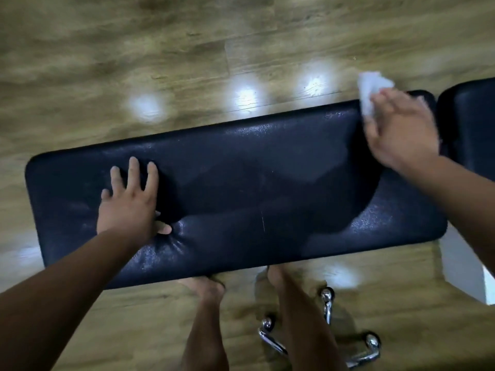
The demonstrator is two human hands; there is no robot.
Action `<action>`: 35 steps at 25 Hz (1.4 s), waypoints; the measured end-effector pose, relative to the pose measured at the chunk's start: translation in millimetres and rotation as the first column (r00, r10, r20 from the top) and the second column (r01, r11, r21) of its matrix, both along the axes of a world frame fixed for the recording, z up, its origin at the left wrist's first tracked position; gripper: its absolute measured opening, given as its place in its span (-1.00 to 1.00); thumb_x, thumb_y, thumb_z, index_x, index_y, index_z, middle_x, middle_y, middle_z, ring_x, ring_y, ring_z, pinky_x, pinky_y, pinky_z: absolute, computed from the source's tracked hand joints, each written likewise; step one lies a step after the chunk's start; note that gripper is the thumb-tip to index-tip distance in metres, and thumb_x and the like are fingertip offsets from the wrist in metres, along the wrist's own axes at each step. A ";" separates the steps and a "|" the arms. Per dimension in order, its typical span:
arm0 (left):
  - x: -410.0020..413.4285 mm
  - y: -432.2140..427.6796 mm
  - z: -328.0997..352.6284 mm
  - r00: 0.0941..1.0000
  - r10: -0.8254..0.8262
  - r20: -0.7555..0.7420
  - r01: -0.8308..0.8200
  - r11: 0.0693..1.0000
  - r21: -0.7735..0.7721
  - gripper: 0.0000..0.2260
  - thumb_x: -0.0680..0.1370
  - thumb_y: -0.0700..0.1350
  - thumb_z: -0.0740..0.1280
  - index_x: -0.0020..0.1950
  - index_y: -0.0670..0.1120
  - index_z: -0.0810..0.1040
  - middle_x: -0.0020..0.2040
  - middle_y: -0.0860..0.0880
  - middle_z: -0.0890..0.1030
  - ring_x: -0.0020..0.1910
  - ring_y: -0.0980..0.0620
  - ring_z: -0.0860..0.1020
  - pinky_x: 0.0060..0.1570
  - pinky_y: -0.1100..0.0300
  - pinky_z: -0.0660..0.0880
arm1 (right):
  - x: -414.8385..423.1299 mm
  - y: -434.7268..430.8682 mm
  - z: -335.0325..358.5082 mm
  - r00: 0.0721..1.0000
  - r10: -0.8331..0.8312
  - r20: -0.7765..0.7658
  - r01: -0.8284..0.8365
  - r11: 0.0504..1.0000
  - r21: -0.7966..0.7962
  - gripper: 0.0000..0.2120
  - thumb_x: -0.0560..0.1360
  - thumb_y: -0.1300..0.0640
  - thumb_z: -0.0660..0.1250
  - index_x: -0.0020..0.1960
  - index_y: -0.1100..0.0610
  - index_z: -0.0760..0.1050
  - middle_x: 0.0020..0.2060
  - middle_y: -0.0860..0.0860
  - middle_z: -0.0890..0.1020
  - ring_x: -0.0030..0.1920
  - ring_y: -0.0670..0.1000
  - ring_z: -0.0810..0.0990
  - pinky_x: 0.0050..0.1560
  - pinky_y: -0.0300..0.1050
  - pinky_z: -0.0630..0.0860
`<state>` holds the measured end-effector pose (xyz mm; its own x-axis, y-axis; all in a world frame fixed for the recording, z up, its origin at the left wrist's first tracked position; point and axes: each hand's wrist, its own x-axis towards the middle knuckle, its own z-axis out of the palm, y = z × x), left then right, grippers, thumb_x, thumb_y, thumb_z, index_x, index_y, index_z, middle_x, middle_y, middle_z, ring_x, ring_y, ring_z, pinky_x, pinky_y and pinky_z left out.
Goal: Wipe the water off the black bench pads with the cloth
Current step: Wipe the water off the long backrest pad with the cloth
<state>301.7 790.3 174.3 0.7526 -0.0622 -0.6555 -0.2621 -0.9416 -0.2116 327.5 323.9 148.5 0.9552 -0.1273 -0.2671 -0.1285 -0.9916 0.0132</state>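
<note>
A long black bench pad [241, 183] lies across the view, glistening with fine water droplets along its far edge and near corners. A second black pad [471, 124] shows at the far right, separated by a narrow gap. My left hand [128, 202] rests flat on the left part of the long pad, fingers spread. My right hand [399, 129] is blurred at the pad's far right end, with a white cloth [371, 89] under its fingers. The cloth sticks out past the pad's far edge. How the fingers lie on the cloth is not plain.
Wooden floor [187, 49] with bright light reflections surrounds the bench. My bare legs and feet [211, 293] stand at the pad's near edge. Chrome tubing with round ends [326, 303] lies on the floor by my right leg. A white block [463, 269] sits under the bench's right end.
</note>
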 end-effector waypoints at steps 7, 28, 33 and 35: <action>6.2 -3.4 3.8 0.998 0.024 -0.065 -0.025 1.000 -0.009 0.19 0.30 0.29 0.49 0.56 -0.11 -0.27 0.56 -0.24 -0.22 0.51 -0.41 -0.11 0.37 -0.13 0.31 | 47.1 51.8 30.4 0.986 -0.041 -0.162 0.079 0.969 0.236 -0.55 0.64 -0.11 0.01 0.17 0.16 0.52 0.13 0.34 0.56 0.14 0.36 0.51 0.09 0.08 0.43; 5.3 0.6 -16.9 0.998 0.013 -0.060 -0.029 0.962 -0.273 -0.36 0.64 -0.14 0.16 0.58 -0.19 -0.16 0.55 -0.34 -0.11 0.43 -0.59 -0.17 0.37 -0.46 0.03 | 120.0 546.1 10.0 0.782 0.554 -0.285 -0.280 0.722 0.633 -0.44 0.61 -0.26 -0.05 -0.31 0.07 0.42 -0.30 0.05 0.60 -0.19 0.00 0.56 -0.10 -0.14 0.39; 8.6 0.9 -10.1 0.996 0.004 -0.088 -0.027 0.966 -0.255 -0.35 0.62 -0.21 0.18 0.57 -0.24 -0.15 0.53 -0.40 -0.12 0.39 -0.64 -0.17 0.37 -0.45 0.07 | 118.6 522.5 -3.1 0.769 0.621 -0.151 -0.420 0.669 0.614 -0.56 0.65 -0.16 -0.02 -0.19 0.09 0.42 -0.29 0.00 0.53 -0.09 0.05 0.50 -0.16 -0.19 0.30; 9.5 1.6 -8.8 0.997 0.051 -0.051 -0.063 0.961 -0.268 -0.33 0.61 -0.22 0.20 0.57 -0.23 -0.17 0.53 -0.38 -0.18 0.37 -0.66 -0.18 0.37 -0.46 0.05 | 121.6 490.7 0.5 0.784 0.605 -0.142 -0.424 0.688 0.588 -0.51 0.65 -0.17 -0.03 -0.18 0.13 0.45 -0.27 0.02 0.54 -0.13 0.06 0.49 -0.14 -0.17 0.28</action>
<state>311.2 791.9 165.6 0.7315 -0.1988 -0.6522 -0.2096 -0.9758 0.0623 449.1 814.6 149.0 0.6817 0.5969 -0.4230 0.3262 -0.7655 -0.5546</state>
